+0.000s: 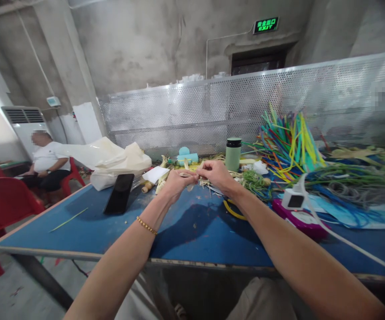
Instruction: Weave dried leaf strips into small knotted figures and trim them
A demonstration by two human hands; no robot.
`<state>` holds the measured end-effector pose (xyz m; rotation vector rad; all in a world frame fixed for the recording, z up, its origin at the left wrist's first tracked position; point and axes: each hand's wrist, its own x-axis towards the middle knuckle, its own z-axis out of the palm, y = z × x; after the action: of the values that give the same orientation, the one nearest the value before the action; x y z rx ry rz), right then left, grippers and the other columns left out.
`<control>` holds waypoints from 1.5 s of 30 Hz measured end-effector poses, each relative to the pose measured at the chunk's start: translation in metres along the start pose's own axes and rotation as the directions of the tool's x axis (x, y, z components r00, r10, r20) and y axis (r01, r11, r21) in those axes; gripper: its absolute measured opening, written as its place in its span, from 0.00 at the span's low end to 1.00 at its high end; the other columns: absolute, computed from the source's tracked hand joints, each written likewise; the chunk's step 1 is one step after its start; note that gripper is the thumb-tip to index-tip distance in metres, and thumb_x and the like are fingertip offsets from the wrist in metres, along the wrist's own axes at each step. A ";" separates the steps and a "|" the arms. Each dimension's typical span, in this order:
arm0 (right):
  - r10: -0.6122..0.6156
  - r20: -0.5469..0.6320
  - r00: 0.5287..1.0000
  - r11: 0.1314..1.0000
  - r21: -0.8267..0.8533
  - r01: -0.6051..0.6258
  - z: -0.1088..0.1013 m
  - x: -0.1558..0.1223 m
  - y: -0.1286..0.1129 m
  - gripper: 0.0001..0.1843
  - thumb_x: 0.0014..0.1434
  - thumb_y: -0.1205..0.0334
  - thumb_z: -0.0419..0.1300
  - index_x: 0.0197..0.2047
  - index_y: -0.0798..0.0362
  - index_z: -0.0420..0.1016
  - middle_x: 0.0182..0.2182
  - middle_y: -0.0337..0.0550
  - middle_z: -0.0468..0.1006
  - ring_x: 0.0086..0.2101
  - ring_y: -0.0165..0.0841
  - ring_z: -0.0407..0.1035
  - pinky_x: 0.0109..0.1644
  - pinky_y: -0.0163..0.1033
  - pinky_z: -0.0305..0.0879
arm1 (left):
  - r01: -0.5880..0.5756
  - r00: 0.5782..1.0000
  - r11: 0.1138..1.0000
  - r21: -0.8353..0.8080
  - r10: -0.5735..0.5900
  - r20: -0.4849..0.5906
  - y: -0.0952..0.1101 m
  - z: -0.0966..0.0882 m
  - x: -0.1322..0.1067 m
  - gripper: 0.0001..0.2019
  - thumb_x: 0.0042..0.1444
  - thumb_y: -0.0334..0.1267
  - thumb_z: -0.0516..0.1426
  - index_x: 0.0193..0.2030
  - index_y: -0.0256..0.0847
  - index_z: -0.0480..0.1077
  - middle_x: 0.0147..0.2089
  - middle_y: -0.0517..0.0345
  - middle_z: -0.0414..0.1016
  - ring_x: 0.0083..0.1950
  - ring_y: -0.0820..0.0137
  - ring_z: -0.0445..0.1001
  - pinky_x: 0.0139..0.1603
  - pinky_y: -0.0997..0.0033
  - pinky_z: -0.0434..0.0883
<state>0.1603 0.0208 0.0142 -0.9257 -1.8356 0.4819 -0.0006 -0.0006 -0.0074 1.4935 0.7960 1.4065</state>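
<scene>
Pale strip (186, 174), thin and dry-looking, lies between the two hands above the far middle of the blue table (86, 235); the left hand (178, 181) pinches it in thumb and fingers, and the right hand (214, 174) closes on it with bunched fingertips, though their exact placing is too small to tell; fibre like this might split if tugged or bent sharply, and a slack pinch could drop it among the like-coloured scraps (208, 187), where it would be hard to find; the bottle (233, 158), near the right hand, might topple if knocked by a wrist; it is a smooth green cylinder, black-lidded; the bag (122, 158) is crumpled, translucent plastic, the phone (119, 194) a flat dark slab, the bundle (290, 140) a splayed spray of coloured strands.
</scene>
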 end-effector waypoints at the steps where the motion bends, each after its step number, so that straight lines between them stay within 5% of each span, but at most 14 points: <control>1: 0.005 0.002 1.000 1.000 0.000 -0.005 0.000 0.000 -0.001 0.14 0.48 0.55 0.60 0.19 0.55 0.69 0.17 0.37 0.69 0.22 0.27 0.58 0.26 0.34 0.53 | 0.000 1.000 1.000 -0.001 0.000 -0.003 0.000 0.000 0.000 0.11 0.40 0.35 0.69 0.30 0.30 0.78 0.27 0.50 0.78 0.29 0.72 0.71 0.35 0.69 0.65; 10: 0.019 0.006 1.000 1.000 -0.021 -0.019 0.001 -0.002 -0.004 0.13 0.48 0.55 0.60 0.20 0.55 0.69 0.18 0.37 0.68 0.22 0.27 0.59 0.27 0.34 0.53 | 0.011 1.000 1.000 -0.006 -0.011 -0.016 0.001 0.002 -0.001 0.09 0.40 0.33 0.68 0.28 0.31 0.77 0.25 0.52 0.76 0.27 0.75 0.69 0.32 0.71 0.65; 15: -0.057 -0.104 0.993 0.980 -0.198 0.036 -0.010 0.004 -0.001 0.17 0.55 0.53 0.56 0.22 0.56 0.71 0.20 0.40 0.70 0.24 0.29 0.60 0.29 0.36 0.53 | 0.136 0.990 0.938 -0.320 -0.118 0.074 0.000 0.002 0.002 0.09 0.43 0.34 0.68 0.31 0.31 0.76 0.30 0.50 0.77 0.32 0.71 0.74 0.37 0.69 0.70; 19: -0.042 -0.243 0.969 0.955 -0.296 -0.033 -0.016 0.006 -0.001 0.20 0.60 0.52 0.53 0.25 0.56 0.74 0.20 0.43 0.72 0.24 0.31 0.62 0.29 0.36 0.52 | 0.207 0.973 0.866 -0.456 -0.232 0.001 -0.002 -0.006 0.011 0.05 0.50 0.31 0.64 0.32 0.32 0.73 0.32 0.50 0.77 0.35 0.70 0.76 0.42 0.69 0.72; 26: -0.044 0.109 0.993 0.943 -0.324 0.077 0.008 -0.007 -0.007 0.25 0.57 0.48 0.57 0.15 0.54 0.66 0.14 0.37 0.64 0.21 0.27 0.57 0.27 0.36 0.48 | 0.138 0.985 0.890 -0.433 -0.168 -0.032 -0.011 -0.011 0.015 0.09 0.44 0.33 0.68 0.30 0.33 0.74 0.29 0.55 0.75 0.30 0.76 0.71 0.33 0.75 0.66; 39: -0.019 0.088 0.996 0.997 -0.068 0.025 0.013 -0.008 -0.003 0.09 0.50 0.60 0.56 0.22 0.54 0.69 0.16 0.35 0.67 0.20 0.27 0.60 0.26 0.34 0.54 | 0.111 0.993 0.955 -0.274 -0.116 -0.002 -0.002 -0.011 0.009 0.17 0.34 0.34 0.71 0.34 0.33 0.78 0.32 0.52 0.79 0.34 0.71 0.73 0.45 0.66 0.68; 45: 0.043 0.179 0.983 0.998 0.038 -0.051 0.010 -0.010 -0.010 0.08 0.49 0.59 0.57 0.23 0.54 0.68 0.15 0.33 0.64 0.17 0.26 0.59 0.22 0.33 0.53 | 0.047 0.999 0.974 -0.220 -0.050 -0.010 -0.002 -0.012 0.009 0.15 0.35 0.38 0.71 0.31 0.33 0.78 0.28 0.53 0.78 0.31 0.71 0.73 0.42 0.65 0.69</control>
<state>0.1500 0.0071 0.0108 -0.9231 -1.9592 0.6488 -0.0108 0.0106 -0.0059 1.2861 0.6583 1.4220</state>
